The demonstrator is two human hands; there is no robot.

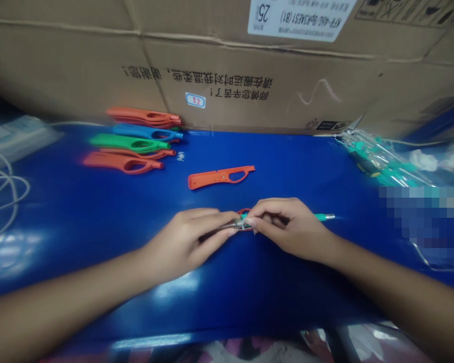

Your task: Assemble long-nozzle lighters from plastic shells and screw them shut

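Gleaming blue tabletop (306, 161), cardboard (91, 55) behind, cable (14, 201) perhaps.

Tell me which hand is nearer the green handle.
Left. The left hand is on the near side of the green handle, to its right; the right hand is also nearer the person, but farther right.

The head view looks forward and down from above the near edge of the surface (219, 297), close in. The box (98, 55) spans the frame's top.
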